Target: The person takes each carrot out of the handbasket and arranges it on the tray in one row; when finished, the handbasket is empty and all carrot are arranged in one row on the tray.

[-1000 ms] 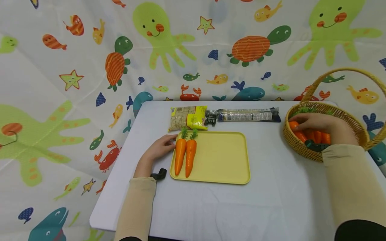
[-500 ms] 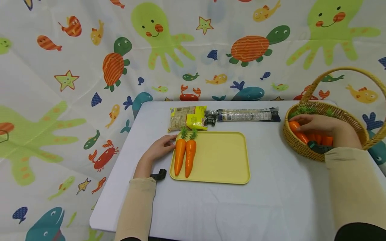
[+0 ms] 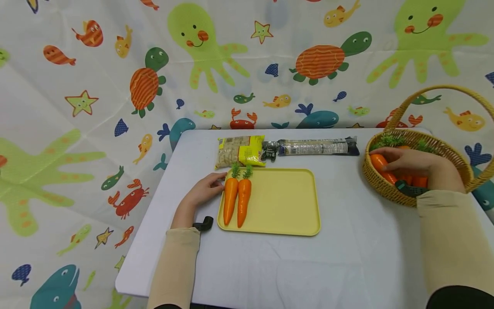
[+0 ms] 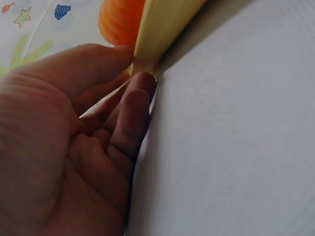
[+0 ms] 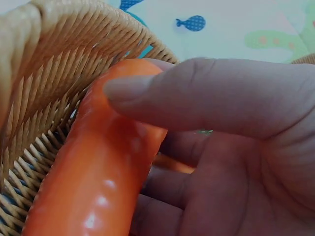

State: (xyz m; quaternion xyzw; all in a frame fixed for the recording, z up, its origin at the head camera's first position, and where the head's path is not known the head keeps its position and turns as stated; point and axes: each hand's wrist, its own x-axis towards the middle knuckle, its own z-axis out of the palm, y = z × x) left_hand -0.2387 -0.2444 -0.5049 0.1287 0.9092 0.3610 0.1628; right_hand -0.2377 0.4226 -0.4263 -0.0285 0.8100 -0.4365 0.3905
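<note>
In the head view my left hand is at the left edge of a yellow tray. The left wrist view has its thumb at the tray's rim and the curled fingers close under it. Two carrots with green tops lie side by side on the tray's left part. My right hand reaches into a wicker basket and grips a carrot, thumb across its thick end and fingers round the far side. More carrots lie under that hand, partly hidden.
Behind the tray lie a yellow-and-clear bag, a small black object and a long dark packet. The basket's tall handle arches over the right hand. A printed cloth hangs behind the white table.
The right hand has shifted slightly to the right in the basket, and more of the carrot in its grip shows. The left hand and the tray have stayed put.
</note>
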